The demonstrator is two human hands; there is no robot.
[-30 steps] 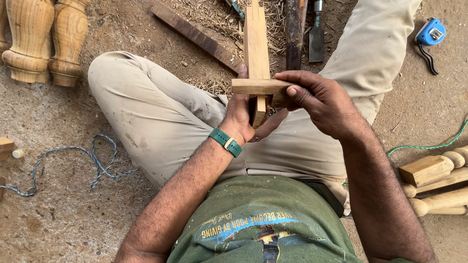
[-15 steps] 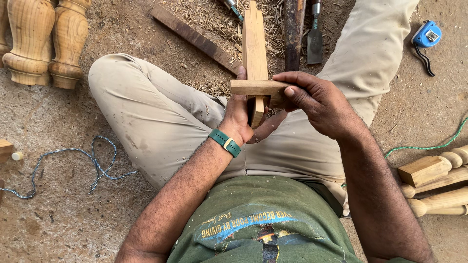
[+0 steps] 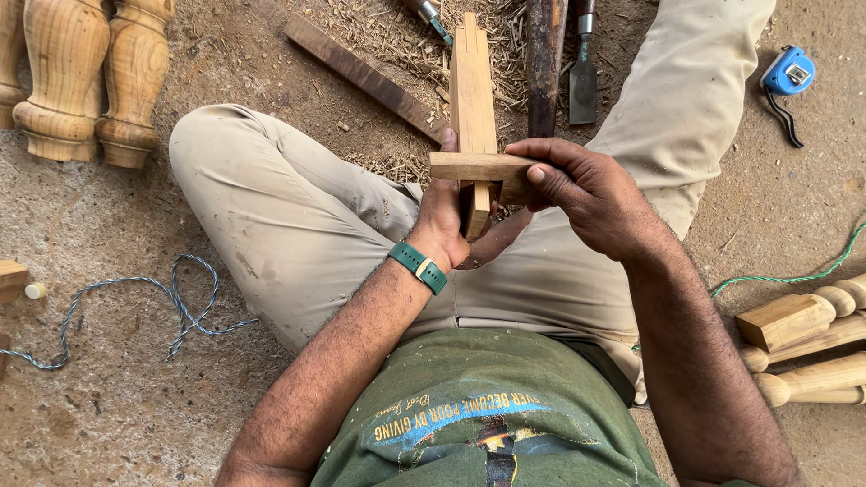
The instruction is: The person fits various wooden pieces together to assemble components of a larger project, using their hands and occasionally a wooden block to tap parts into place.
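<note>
I sit on the ground with a long pale wooden bar (image 3: 474, 90) standing up between my knees. A shorter wooden cross piece (image 3: 474, 166) lies across it near its lower end, making a cross shape. My left hand (image 3: 446, 216), with a green watch (image 3: 419, 266) on the wrist, grips the long bar from the left, just below the cross piece. My right hand (image 3: 586, 194) wraps around the right end of the cross piece, thumb on top. The lower tip of the long bar shows between both hands.
Two turned wooden legs (image 3: 90, 77) stand at the top left. A dark wooden strip (image 3: 361, 77), a chisel (image 3: 584, 77) and wood shavings lie ahead. A blue tape measure (image 3: 787, 72) is at the top right, turned spindles (image 3: 812, 347) at right, twisted cord (image 3: 171, 311) at left.
Both hands keep the same hold on the two wooden pieces. The view has shifted slightly; nothing else visibly moved.
</note>
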